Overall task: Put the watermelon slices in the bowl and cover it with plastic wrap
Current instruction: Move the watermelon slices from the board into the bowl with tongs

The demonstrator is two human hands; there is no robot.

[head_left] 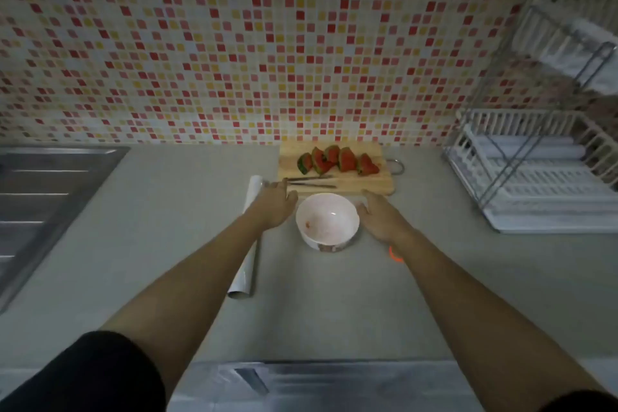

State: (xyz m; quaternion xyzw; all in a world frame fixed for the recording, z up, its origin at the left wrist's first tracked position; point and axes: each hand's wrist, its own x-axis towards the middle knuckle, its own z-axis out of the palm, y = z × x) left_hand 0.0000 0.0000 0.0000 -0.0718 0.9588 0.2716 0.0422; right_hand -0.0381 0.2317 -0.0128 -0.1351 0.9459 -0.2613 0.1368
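Mosaic tile in red, pink and yellow covers the wall (pixel 267 43) behind a pale grey desk (pixel 334 311), seen from a person's head camera. A steel sink (pixel 50 197) lies at the far left and a white dish rack (pixel 535 170) stands at the far right. Two bare forearms with dark sleeves reach forward over the desk.

A wooden cutting board (pixel 354 185) sits against the wall, and a roll of plastic wrap (pixel 246 271) lies on the desk to its left, running toward the camera. A white bowl (pixel 327 221), its inside smeared faintly red, stands just in front of the board.

The left grip (pixel 274 207) hovers over the roll's far end, fingers straight and apart, tips near the board's corner, holding nothing. The right grip (pixel 381 217) rests just beside the bowl, fingers likewise loose and spread; contact with the rim cannot be told.

The watermelon slices (pixel 337 160) lie in a row on the board, well apart from both grips. Two thin dark utensils (pixel 311 178) lie on the board in front of the slices. An orange band (pixel 395 257) circles the right wrist.
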